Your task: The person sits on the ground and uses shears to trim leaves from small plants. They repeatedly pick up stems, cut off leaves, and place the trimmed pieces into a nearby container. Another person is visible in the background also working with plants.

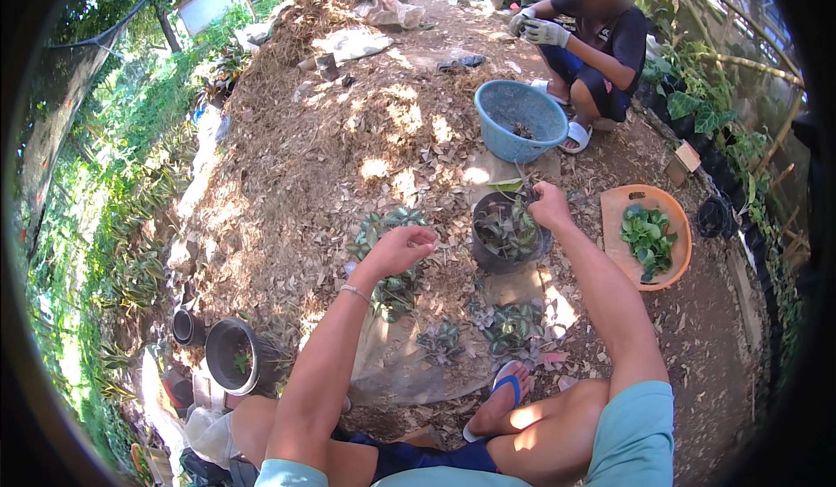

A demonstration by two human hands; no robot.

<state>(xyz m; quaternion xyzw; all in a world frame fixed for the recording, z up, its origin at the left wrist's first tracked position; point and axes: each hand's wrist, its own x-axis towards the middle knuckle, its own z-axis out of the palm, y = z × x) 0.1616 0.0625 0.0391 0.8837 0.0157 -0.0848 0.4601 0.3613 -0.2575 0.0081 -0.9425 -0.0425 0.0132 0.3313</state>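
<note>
My right hand (pixel 549 207) is closed at the right rim of a black plant pot (pixel 501 259), pinching what looks like a thin plant stem. Variegated leafy plants (pixel 521 239) stand inside that pot, and a thin stalk sticks up past its far rim. To the left, my left hand (pixel 402 249) hovers above a clump of similar variegated plants (pixel 392 300) on the ground. Its fingers are curled together; whether anything small is between them cannot be made out. More small variegated plants (pixel 512 330) lie nearer my sandalled foot.
Beyond the pot stands a blue basin (pixel 521 145), with a gloved person (pixel 601 47) squatting behind it. An orange basket (pixel 684 256) with green leaves (pixel 647 241) lies at right. A black pot (pixel 233 356) sits at lower left. Dry leaves (pixel 305 174) cover the ground.
</note>
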